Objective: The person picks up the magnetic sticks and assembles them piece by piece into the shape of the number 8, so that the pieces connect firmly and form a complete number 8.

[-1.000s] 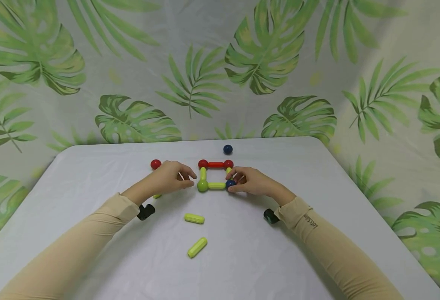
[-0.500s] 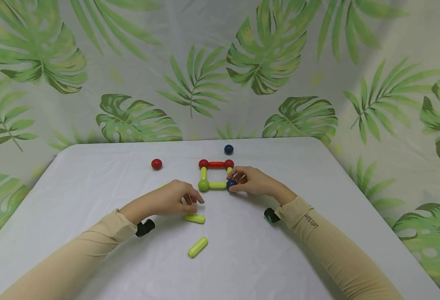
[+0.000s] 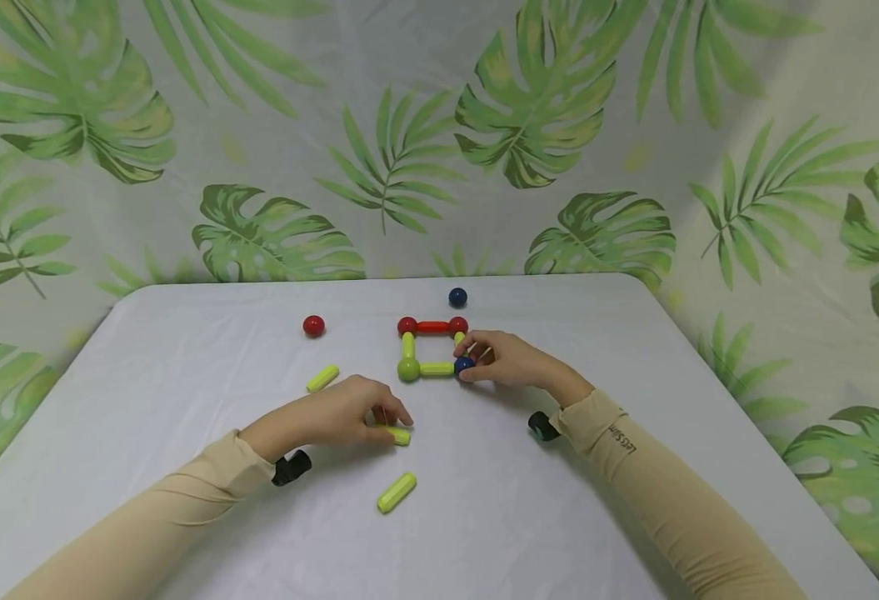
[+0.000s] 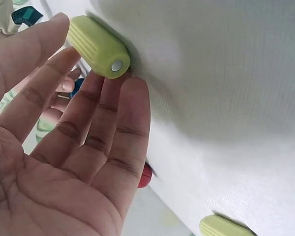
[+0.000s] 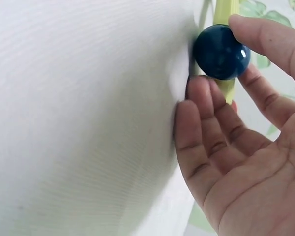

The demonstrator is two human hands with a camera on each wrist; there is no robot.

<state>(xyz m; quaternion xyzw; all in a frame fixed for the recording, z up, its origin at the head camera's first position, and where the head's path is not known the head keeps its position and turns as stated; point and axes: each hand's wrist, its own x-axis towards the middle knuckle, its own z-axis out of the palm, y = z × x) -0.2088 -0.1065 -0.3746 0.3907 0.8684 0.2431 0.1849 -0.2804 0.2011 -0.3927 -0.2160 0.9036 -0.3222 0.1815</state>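
My left hand (image 3: 351, 412) reaches over a yellow-green rod (image 4: 99, 46) lying on the table. In the left wrist view its thumb and fingers are loosely bent near the rod, which has a silver disc in its end. My right hand (image 3: 510, 359) pinches a dark blue ball (image 5: 221, 52) between thumb and index finger. That ball forms the near right corner of a four-sided frame. The frame's other corners are a green ball (image 3: 408, 369) and two red balls (image 3: 407, 326), linked by a red rod (image 3: 432, 327) and yellow-green rods (image 3: 436, 368).
Two loose yellow-green rods lie on the white table (image 3: 484, 517), one rod (image 3: 322, 378) beyond my left hand and another rod (image 3: 397, 492) nearer me. A loose red ball (image 3: 314, 326) sits far left. Another dark blue ball (image 3: 457, 297) stands behind the frame.
My left hand has moved from beside the frame back towards me, down to the middle rod, uncovering the red ball and the left rod. My right hand has stayed at the blue corner ball.
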